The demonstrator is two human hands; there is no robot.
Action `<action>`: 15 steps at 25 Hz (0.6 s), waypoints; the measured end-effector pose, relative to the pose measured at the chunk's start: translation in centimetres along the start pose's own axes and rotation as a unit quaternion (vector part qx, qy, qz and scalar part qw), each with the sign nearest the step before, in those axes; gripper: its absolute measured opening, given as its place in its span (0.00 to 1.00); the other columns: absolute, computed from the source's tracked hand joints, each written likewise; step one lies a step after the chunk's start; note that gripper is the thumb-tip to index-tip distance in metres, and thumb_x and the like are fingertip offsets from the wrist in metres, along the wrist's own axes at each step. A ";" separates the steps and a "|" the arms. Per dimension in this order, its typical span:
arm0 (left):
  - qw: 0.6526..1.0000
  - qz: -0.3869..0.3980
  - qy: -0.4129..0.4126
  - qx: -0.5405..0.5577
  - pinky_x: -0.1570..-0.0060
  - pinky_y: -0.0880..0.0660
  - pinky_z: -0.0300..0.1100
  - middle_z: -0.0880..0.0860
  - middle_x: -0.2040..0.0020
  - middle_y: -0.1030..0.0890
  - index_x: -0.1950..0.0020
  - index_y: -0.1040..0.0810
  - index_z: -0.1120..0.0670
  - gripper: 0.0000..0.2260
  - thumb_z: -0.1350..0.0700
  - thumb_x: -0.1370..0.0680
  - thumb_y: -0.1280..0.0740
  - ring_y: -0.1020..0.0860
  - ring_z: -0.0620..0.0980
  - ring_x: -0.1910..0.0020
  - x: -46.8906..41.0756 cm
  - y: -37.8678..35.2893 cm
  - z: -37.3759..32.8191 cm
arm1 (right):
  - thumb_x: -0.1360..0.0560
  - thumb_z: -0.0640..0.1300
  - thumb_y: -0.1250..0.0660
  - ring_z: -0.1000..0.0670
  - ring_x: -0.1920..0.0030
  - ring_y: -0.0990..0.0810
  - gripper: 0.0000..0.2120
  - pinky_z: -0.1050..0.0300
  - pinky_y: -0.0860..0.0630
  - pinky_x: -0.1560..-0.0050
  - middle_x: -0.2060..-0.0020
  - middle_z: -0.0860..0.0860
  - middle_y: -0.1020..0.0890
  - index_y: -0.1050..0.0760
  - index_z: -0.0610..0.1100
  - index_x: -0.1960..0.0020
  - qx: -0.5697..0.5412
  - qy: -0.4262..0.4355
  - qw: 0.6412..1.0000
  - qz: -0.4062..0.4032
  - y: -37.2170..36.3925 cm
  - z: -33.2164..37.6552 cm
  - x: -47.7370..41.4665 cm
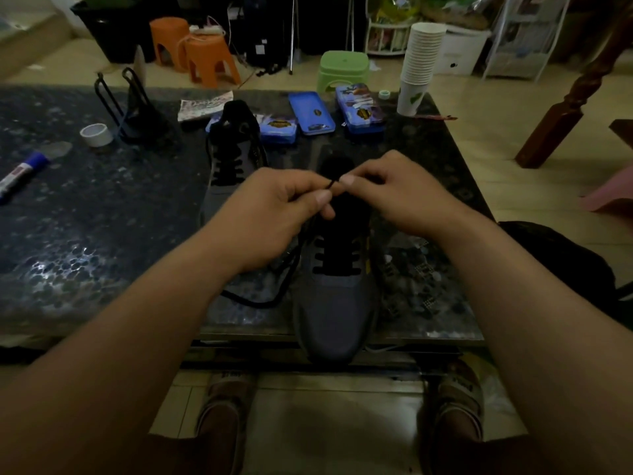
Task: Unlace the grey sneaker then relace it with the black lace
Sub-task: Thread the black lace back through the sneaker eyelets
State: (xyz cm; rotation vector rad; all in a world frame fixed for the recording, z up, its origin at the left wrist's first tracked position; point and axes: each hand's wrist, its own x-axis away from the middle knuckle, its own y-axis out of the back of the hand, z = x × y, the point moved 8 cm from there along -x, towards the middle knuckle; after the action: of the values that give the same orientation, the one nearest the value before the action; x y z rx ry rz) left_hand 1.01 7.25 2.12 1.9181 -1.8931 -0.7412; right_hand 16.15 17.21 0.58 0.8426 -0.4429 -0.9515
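Observation:
A grey sneaker (pixel 337 303) stands on the dark table, its toe poking over the near edge. Black lace bars cross its lower eyelets. The black lace (pixel 263 296) trails loose on the table to the shoe's left. Above the shoe's tongue, my left hand (pixel 274 217) and my right hand (pixel 397 197) meet. Both pinch the thin end of the lace between thumb and fingers. The upper eyelets are hidden behind my hands.
A second grey sneaker (pixel 233 159) stands behind and to the left. Blue tins (pixel 310 113), a stack of paper cups (pixel 419 63), a tape roll (pixel 97 134), a marker (pixel 24 171) and a black wire stand (pixel 132 108) sit on the speckled table (pixel 85 217). Stools stand on the floor beyond.

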 end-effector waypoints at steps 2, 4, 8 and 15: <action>1.000 -0.003 0.003 -0.016 0.64 0.29 0.32 0.46 0.57 0.14 0.46 0.18 0.48 0.05 0.56 0.17 0.32 0.23 0.39 0.67 0.0 -0.1 0.6 | 0.22 0.65 0.34 0.52 0.45 0.25 0.18 0.61 0.31 0.51 0.48 0.53 0.27 0.17 0.57 0.40 0.016 -0.027 0.999 0.031 -0.3 -0.5 -0.5; 0.997 -0.016 -0.030 -0.066 0.59 0.30 0.28 0.43 0.56 0.16 0.49 0.20 0.46 0.04 0.55 0.18 0.30 0.20 0.37 0.58 -0.1 -0.4 0.3 | 0.24 0.65 0.31 0.51 0.44 0.26 0.14 0.62 0.31 0.48 0.47 0.52 0.27 0.18 0.59 0.43 0.025 -0.018 0.999 0.035 0.1 -0.4 -0.8; 0.993 -0.030 -0.051 -0.105 0.60 0.29 0.33 0.44 0.55 0.21 0.49 0.22 0.44 0.03 0.53 0.18 0.32 0.23 0.42 0.57 -0.5 -0.3 0.2 | 0.23 0.55 0.26 0.58 0.49 0.24 0.07 0.65 0.30 0.50 0.52 0.54 0.22 0.20 0.52 0.54 -0.009 0.093 0.995 0.028 1.0 2.0 -0.8; 0.991 -0.045 -0.041 -0.115 0.57 0.29 0.32 0.44 0.54 0.21 0.49 0.19 0.48 0.03 0.55 0.17 0.32 0.23 0.42 0.54 -0.4 0.7 1.5 | 0.25 0.52 0.28 0.43 0.49 0.19 0.26 0.35 0.28 0.32 0.48 0.31 0.18 0.25 0.26 0.47 -0.328 -0.015 0.941 0.077 -1.5 0.5 -0.6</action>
State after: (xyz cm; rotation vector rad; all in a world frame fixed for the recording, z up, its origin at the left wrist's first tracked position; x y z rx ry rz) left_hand -0.46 7.77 1.39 1.8630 -1.6901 -1.0322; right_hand 14.73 17.10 -0.28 0.1830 -0.1878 -0.8872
